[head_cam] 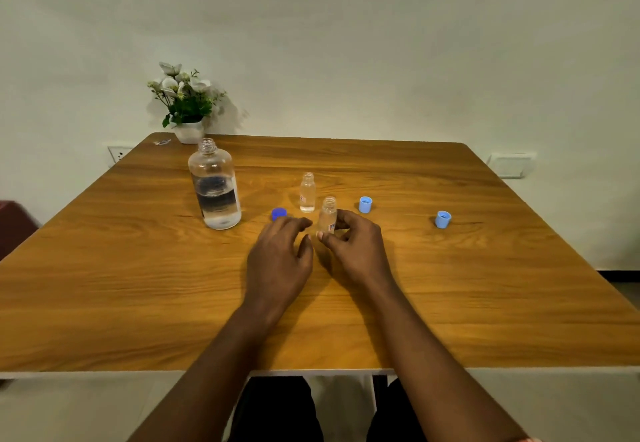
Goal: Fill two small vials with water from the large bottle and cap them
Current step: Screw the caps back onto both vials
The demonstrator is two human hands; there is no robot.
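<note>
Clear plastic and open at the neck, the near vial (328, 214) stands upright close to the middle of the table (450, 303). The right hand (356, 251) pinches it low down, thumb on the near side and fingers curled round the back. The left hand (280, 258) is just beside it at 9 o'clock, fingers loose and slightly apart, holding nothing. The far vial (307, 193) stands at 11 o'clock of the near one, also uncapped, with what looks like a little water at the bottom; the near one seems empty, though that is hard to tell. The big bottle (214, 185) is upright at 10 o'clock, uncapped and roughly half full, with a dark blue cap (278, 214) between it and the left hand. A pale blue cap (365, 205) sits at 2 o'clock of the near vial, a second pale cap (442, 219) well off at 3 o'clock. The step looks like steadying this vial for filling; next the left hand likely needs the bottle, then a slow pour into that narrow neck
</note>
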